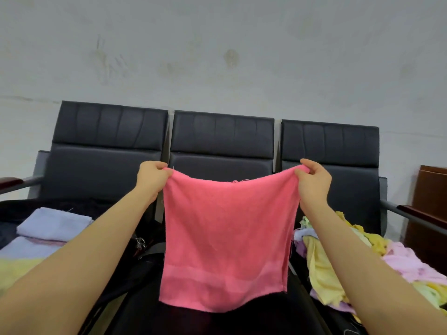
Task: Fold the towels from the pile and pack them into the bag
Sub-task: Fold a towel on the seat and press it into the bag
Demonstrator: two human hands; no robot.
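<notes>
The hands work as a pair: the left hand (152,176) pinches one top corner of the pink towel (227,240) between thumb and fingers, and the right hand (313,178) pinches the other top corner the same way. Both are raised in the middle of the frame, well apart, so the towel hangs as a flat sheet in front of the middle seat of the bench (221,134). The top edge sags a little between the two grips, and the lower hem, with its woven band, curls slightly at the bottom.

To fold well from here, I would judge that the hands should pull a touch further apart to take out the sag, keep both corners level, and then bring corner to corner so the side edges meet squarely. A loose thread shows on the top edge right of centre; it is best kept inside the fold. Letting the hem rest on something flat before folding would stop it twisting.

At lower left of the frame, folded lavender towels (54,223) lie stacked in what appears to be the dark open bag (14,209), with a yellow one at the very edge. At lower right, the unfolded pile (338,262) of yellow, lilac and pink towels sits on the right-hand seat, so a good share of the task looks left.
</notes>
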